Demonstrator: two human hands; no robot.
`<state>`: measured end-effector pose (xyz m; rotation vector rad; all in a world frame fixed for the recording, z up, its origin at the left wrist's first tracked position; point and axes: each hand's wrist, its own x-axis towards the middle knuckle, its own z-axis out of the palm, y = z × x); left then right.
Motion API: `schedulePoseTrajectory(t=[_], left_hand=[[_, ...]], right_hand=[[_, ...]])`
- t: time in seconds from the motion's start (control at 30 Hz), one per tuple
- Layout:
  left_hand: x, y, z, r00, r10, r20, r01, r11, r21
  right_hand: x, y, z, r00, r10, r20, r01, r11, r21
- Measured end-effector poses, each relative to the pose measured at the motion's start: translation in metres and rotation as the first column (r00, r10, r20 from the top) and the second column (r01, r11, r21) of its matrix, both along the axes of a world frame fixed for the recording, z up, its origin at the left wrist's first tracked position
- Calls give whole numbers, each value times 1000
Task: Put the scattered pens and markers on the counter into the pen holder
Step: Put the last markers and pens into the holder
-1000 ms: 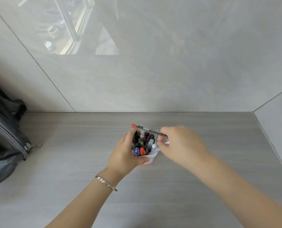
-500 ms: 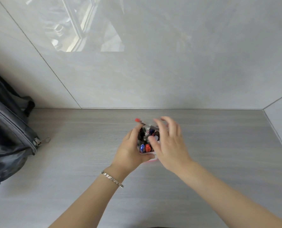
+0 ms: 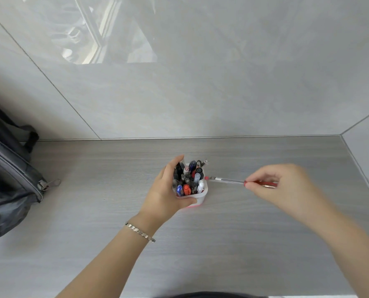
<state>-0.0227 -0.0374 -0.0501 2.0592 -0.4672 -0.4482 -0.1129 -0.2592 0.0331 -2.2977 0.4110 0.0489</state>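
Note:
A small white pen holder with a pink base stands mid-counter, packed with several pens and markers. My left hand wraps around the holder's left and near side. My right hand is to the right of the holder, blurred, pinching the red end of a clear-barrelled red pen. The pen lies nearly level above the counter, its red tip just beside the holder's right rim.
A dark grey backpack with a hanging zipper pull sits at the far left of the grey wood-grain counter. Glossy tiled walls close the back and the right side. A silver bracelet is on my left wrist.
My right hand was over the holder with the red pen across its top; it has swung out to the right, the pen now pointing at the holder's right rim. My left hand keeps its hold.

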Motion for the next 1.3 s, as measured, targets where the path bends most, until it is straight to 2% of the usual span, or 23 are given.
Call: schedulePoseTrajectory(t=[0.1, 0.33, 0.43, 0.47, 0.53, 0.6, 0.67, 0.7, 0.77, 0.87, 0.97, 1.1, 1.2, 1.3], left_hand=[[0, -1, 1, 1000, 1, -7, -1, 1000, -9], [-8, -3, -9, 995, 95, -28, -97, 992, -83], [-12, -5, -16, 987, 145, -63, -153, 978, -141], [-13, -5, -18, 986, 152, -74, -162, 975, -151], [-13, -7, -18, 980, 166, -113, -182, 971, -153], [-13, -10, -18, 970, 184, -159, -206, 968, -141], [-13, -12, -19, 959, 190, -211, -223, 963, -150], [-13, -12, -19, 954, 196, -227, -235, 959, -160], [-12, -14, -19, 951, 207, -231, -246, 957, -155], [-9, -13, -23, 946, 215, -243, -252, 959, -133], [-7, -9, -23, 953, 198, -231, -229, 967, -115], [-8, -8, -24, 978, 135, -158, -150, 985, -83], [-5, -9, -23, 978, 123, -170, -139, 986, -88], [-3, -9, -20, 974, 143, -175, -158, 985, -75]], right_hand=[[19, 12, 7, 989, 146, -34, -148, 985, -93], [53, 51, 9, 956, 279, 93, -252, 940, -232], [48, 73, -6, 904, 377, 203, -296, 892, -341], [44, 76, -12, 893, 393, 220, -306, 888, -344], [38, 75, -24, 882, 403, 246, -356, 910, -213], [30, 76, -35, 890, 351, 290, -365, 931, -5], [24, 76, -45, 921, 116, 373, -195, 964, 181], [23, 76, -50, 900, 1, 435, -101, 974, 205], [25, 78, -56, 810, -105, 576, 35, 991, 132], [38, 86, -56, 757, -92, 646, 75, 996, 54], [33, 87, -66, 813, -24, 581, 69, 996, -55], [6, 83, -79, 874, 39, 484, -31, 999, -24], [13, 81, -77, 884, 9, 467, 0, 1000, -20], [23, 72, -72, 907, -90, 412, 55, 994, 97]])
